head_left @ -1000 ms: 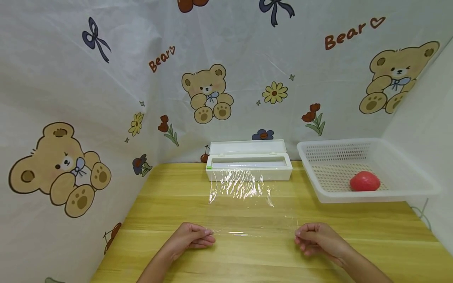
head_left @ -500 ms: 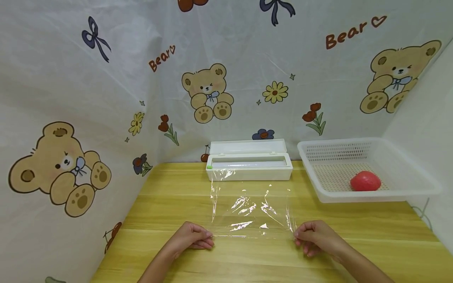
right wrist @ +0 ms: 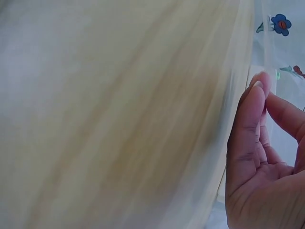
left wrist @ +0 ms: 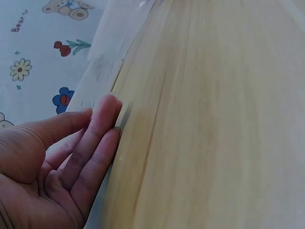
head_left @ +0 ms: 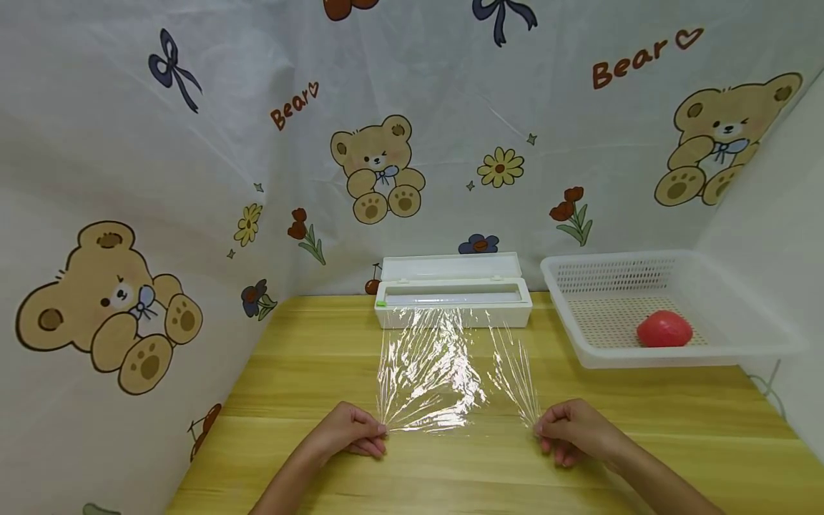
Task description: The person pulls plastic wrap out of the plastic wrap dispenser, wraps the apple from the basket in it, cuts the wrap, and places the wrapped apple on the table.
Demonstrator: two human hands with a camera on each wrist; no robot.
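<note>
A sheet of clear cling film stretches from a white dispenser box toward the front of the table, shiny and creased. My left hand pinches its near left corner between thumb and fingers. At the near right corner, my right hand pinches the film the same way. The box stands at the back with its lid raised, and a film roll shows inside. In the wrist views, the left hand and right hand have thumb and fingertips together; the film there is hard to make out.
A white plastic basket stands at the back right, holding a red rounded object. Behind the wooden table hangs a white cloth printed with bears. A small green piece sits on the box's left end.
The film has gone from smooth to strongly creased, with folds fanning out from both pinched corners. Both hands have shifted only slightly, a little closer together. Box and basket stay put.
</note>
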